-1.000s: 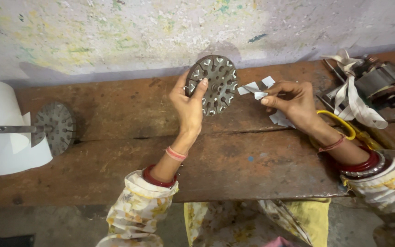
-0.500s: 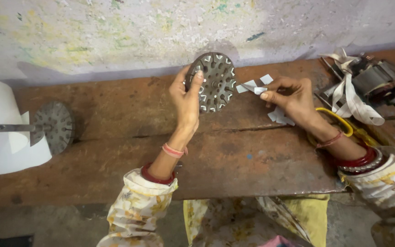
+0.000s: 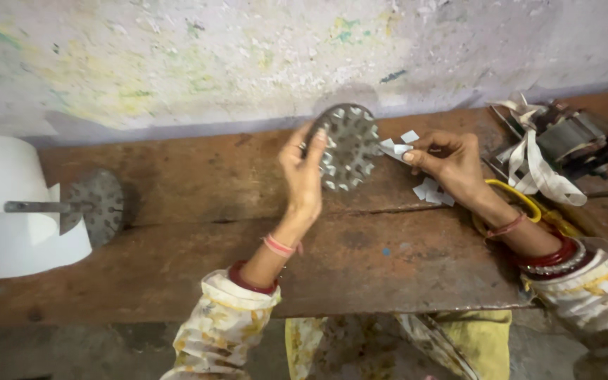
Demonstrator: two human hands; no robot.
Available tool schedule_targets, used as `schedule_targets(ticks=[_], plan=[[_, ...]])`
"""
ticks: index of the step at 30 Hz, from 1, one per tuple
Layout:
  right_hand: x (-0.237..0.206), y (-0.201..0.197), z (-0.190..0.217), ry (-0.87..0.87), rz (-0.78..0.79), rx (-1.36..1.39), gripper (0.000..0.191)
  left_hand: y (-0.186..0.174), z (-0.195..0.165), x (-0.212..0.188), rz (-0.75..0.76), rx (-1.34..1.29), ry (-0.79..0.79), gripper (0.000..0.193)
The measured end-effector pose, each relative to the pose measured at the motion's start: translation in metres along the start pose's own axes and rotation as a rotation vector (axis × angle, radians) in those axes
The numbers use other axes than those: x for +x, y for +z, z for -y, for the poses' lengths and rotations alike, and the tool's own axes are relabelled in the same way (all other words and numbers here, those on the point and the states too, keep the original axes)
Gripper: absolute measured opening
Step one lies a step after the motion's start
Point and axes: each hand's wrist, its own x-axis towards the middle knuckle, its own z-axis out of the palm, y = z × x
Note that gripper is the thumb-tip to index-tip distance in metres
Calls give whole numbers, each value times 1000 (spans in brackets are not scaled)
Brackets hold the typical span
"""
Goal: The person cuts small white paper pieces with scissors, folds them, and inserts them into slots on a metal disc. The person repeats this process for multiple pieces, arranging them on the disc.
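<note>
My left hand [image 3: 304,176] holds up a round grey metal disc [image 3: 350,146] with slots around its rim, above the brown wooden bench [image 3: 198,246]. My right hand [image 3: 448,163] pinches a small white paper strip [image 3: 397,149] right at the disc's right edge. More white paper pieces [image 3: 431,191] lie on the bench under my right hand.
At the left a second slotted disc on a metal shaft [image 3: 93,205] lies against a white curved paper sheet [image 3: 1,211]. At the right sits a metal motor part wrapped in white tape [image 3: 564,144], with a yellow ring [image 3: 511,193] near my wrist. A stained wall [image 3: 248,56] backs the bench.
Both hands and the disc have shifted slightly up; my right hand has brought the paper strip closer to the disc's edge.
</note>
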Motion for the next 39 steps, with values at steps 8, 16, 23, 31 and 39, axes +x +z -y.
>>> schedule_targets(ticks=[8, 16, 23, 31, 39], plan=[[0, -6, -8, -156, -85, -288, 22, 13, 8, -16, 131, -2, -84, 31], [13, 19, 16, -156, -78, -204, 14, 8, 12, -4, 229, -46, -107, 34], [29, 51, 36, -277, -77, -255, 15, 9, 14, -4, 207, -37, -125, 34], [28, 54, 48, -194, -89, -292, 16, 12, 9, -7, 234, -38, -89, 35], [32, 62, 52, -76, -135, -314, 12, 11, 4, -7, 255, 4, -64, 34]])
